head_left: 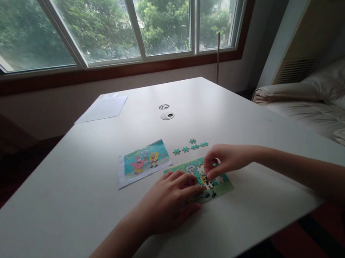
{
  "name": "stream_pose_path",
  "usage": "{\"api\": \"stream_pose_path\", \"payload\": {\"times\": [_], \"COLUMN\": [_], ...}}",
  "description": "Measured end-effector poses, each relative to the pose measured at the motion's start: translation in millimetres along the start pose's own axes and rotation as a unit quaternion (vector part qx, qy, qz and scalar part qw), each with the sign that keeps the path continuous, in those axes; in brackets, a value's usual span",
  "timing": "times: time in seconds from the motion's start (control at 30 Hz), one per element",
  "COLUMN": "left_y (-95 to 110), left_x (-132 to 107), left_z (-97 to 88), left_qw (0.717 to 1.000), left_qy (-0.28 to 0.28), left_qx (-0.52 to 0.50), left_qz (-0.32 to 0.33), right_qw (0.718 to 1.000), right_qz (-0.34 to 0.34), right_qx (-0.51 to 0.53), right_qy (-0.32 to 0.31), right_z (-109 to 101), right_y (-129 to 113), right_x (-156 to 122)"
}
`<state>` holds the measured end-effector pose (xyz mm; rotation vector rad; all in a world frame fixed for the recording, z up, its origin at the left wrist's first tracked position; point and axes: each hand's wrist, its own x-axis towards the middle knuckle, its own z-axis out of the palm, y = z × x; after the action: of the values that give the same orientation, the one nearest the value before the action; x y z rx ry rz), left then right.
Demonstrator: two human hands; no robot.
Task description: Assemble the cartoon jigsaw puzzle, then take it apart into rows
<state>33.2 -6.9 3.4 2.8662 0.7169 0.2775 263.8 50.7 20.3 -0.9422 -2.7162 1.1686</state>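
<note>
A small cartoon jigsaw puzzle lies on the white table in front of me. My left hand rests flat on its left part with the fingers stretched out. My right hand hovers over its upper right part, fingers pinched on a puzzle piece that I can barely see. Several loose teal puzzle pieces lie in a row just behind the puzzle. A printed reference picture of the same cartoon lies to the left of them.
A sheet of paper lies at the table's far left. Two round cable holes sit in the middle far part. A bed with pale bedding stands close to the table's right edge. Windows run along the back wall.
</note>
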Motion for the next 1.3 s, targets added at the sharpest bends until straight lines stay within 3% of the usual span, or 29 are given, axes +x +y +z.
{"api": "stream_pose_path", "payload": {"times": [0.2,0.57,0.9,1.07,1.3], "left_y": [0.6,1.1,1.4,1.1,1.1], "left_x": [-0.5,-0.8,0.3,-0.4,0.3], "left_z": [-0.1,0.0,0.1,0.1,-0.8], "left_qw": [1.000,1.000,1.000,1.000,1.000], "left_qy": [0.005,-0.003,-0.001,0.001,-0.011], "left_qx": [0.001,0.006,-0.004,-0.001,0.001], "left_qz": [0.002,0.001,0.000,0.003,-0.005], "right_qw": [0.999,0.998,0.988,0.991,0.964], "right_qz": [0.022,0.035,0.024,0.015,0.071], "right_qx": [-0.009,-0.039,-0.115,-0.092,-0.133], "right_qy": [0.026,0.046,0.104,0.096,0.221], "right_z": [14.4,14.9,22.8,5.0,-32.3], "right_y": [-3.8,-5.7,-4.6,-0.6,44.1], "right_x": [-3.4,-2.3,0.1,3.6,38.3]}}
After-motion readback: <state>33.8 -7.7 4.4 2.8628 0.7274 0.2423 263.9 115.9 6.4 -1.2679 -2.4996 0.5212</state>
